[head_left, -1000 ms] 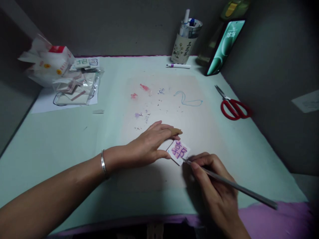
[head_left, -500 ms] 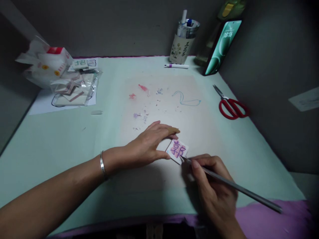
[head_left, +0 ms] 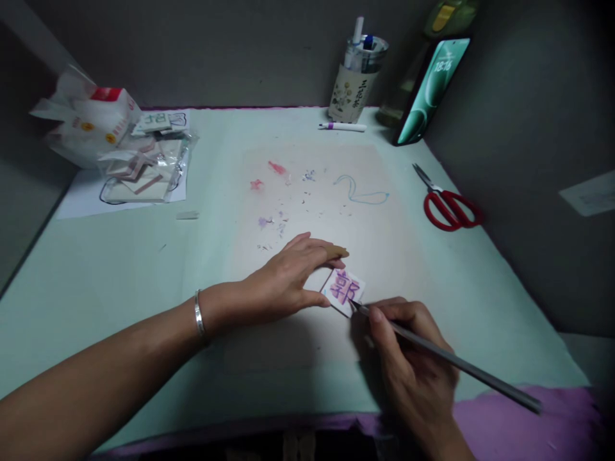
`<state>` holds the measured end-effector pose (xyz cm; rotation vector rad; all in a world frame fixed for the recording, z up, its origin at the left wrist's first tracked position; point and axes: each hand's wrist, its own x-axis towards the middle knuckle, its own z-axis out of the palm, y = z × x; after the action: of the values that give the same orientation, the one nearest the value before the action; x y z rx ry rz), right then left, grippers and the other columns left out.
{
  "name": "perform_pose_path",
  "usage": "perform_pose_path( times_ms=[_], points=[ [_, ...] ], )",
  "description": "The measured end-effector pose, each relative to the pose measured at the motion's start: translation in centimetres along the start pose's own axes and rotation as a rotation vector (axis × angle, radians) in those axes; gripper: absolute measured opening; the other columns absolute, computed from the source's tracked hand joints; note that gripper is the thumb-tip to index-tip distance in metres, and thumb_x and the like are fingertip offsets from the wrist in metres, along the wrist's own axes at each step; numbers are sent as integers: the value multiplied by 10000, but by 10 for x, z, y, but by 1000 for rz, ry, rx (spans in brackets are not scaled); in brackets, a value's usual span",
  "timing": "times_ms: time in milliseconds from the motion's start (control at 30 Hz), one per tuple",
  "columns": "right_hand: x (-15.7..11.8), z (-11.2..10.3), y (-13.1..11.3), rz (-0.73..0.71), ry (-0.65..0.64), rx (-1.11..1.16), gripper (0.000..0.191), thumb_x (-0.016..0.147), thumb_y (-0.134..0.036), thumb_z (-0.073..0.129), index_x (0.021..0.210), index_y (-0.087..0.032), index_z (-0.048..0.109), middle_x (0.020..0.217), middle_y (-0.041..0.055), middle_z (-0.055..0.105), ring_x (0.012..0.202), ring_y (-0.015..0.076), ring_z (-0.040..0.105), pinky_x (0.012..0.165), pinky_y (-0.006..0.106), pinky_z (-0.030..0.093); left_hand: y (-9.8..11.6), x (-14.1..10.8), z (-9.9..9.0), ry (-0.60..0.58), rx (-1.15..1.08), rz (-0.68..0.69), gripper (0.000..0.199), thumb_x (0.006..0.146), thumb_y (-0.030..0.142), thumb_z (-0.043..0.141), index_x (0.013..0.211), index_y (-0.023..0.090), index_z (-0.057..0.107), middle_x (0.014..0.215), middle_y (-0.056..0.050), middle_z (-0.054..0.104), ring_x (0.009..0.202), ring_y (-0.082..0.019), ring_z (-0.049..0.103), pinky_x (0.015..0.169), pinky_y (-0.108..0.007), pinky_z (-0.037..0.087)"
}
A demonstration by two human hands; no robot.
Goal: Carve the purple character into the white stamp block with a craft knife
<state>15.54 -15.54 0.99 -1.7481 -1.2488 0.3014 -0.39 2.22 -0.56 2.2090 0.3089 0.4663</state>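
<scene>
A small square white carving block (head_left: pixel 342 291), marked in purple with a character over a pinkish patch, lies flat on the pale mat. My left hand (head_left: pixel 292 275) grips it by its edges, thumb on the near left side and fingers at the far side. One finger has a tan covering like a bandage. In my right hand (head_left: pixel 417 352) is a slim grey craft knife (head_left: pixel 461 365), held like a pen. Its dark tip meets the block's face at the lower right of the purple character. The right fingertips rest close to the block's near right corner.
Crumbs and coloured smudges (head_left: pixel 271 222) dot the mat (head_left: pixel 307 346), beside a blue swan-like outline. Red-handled scissors (head_left: pixel 451 209) and an upright phone (head_left: pixel 434 93) are right. A capped-less marker (head_left: pixel 342 127) lies before a pen cup (head_left: pixel 354 89). Bagged blocks (head_left: pixel 144 176) sit left.
The knife tip and right hand stay almost in place on the block, with only a tiny shift of the knife. The whole view has drifted slightly. Both hands keep their holds.
</scene>
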Motion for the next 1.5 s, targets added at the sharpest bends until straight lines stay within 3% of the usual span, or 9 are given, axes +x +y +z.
perform_pose_path(
  times_ms=[633, 833, 1033, 1500],
  points=[
    [0, 0, 0, -12, -13, 17, 146, 1007, -202, 636, 865, -234, 625, 750, -27, 670, 614, 112, 614, 568, 243, 463, 1, 1, -1, -2, -5, -3, 740, 831, 243, 884, 1465, 230, 503, 1425, -133, 653, 1426, -314, 534, 1312, -618, 197],
    [1, 2, -6, 74, 4, 35, 166, 1019, -215, 613, 854, -231, 621, 746, -32, 655, 621, 108, 589, 592, 253, 448, 1, 1, -1, -4, 1, -8, 725, 840, 234, 873, 1463, 253, 503, 1435, -129, 651, 1431, -310, 530, 1315, -614, 198],
    [3, -1, -1, -1, -70, 26, 160, 1029, -211, 600, 873, -236, 617, 757, -35, 667, 616, 101, 602, 575, 226, 453, 1, 1, -1, -8, 8, -10, 727, 832, 255, 883, 1457, 255, 512, 1438, -126, 649, 1419, -311, 540, 1313, -616, 201],
    [0, -3, 2, -36, -100, 15, 151, 1043, -216, 573, 897, -245, 596, 776, -37, 669, 601, 90, 592, 563, 209, 444, 4, 0, 0, 14, 18, -11, 701, 837, 240, 876, 1440, 261, 518, 1408, -113, 660, 1397, -311, 560, 1308, -608, 213]
  ],
)
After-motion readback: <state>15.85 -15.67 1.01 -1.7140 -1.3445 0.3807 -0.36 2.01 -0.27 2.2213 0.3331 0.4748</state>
